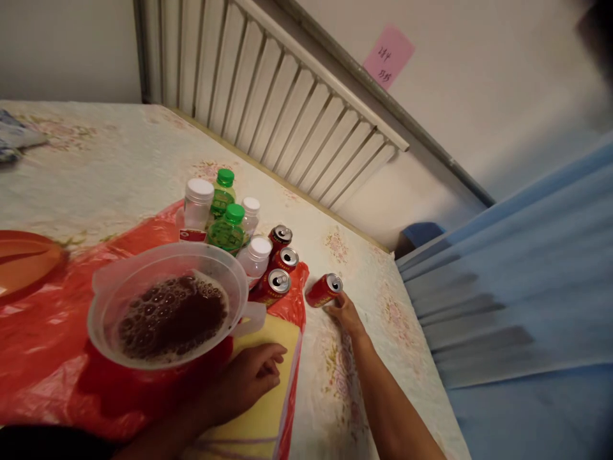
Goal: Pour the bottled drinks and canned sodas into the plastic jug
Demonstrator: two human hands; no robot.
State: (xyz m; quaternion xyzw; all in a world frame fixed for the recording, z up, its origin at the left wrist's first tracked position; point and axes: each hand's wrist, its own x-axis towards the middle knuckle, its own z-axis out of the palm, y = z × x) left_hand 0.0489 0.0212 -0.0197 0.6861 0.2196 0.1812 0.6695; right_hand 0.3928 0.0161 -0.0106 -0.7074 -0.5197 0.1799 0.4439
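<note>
My right hand (345,314) has its fingers closed around the lower side of a red soda can (322,291), which stands on the flowered tablecloth with its tab end up. Over a yellow cloth (261,409) rests my left hand (251,381), holding nothing, its fingers loosely bent and apart. Beside it is a translucent plastic pitcher (103,319) with dark, foamy liquid inside. Three more red cans (272,289) stand in a row between the pitcher and the held can.
Behind the pitcher are several bottles, among them a green-capped bottle (227,231) and a white-capped bottle (197,204). A red plastic sheet (43,364) lies beneath, with an orange lid (29,262) at left. A radiator (268,96) and blue curtain (502,287) border the table.
</note>
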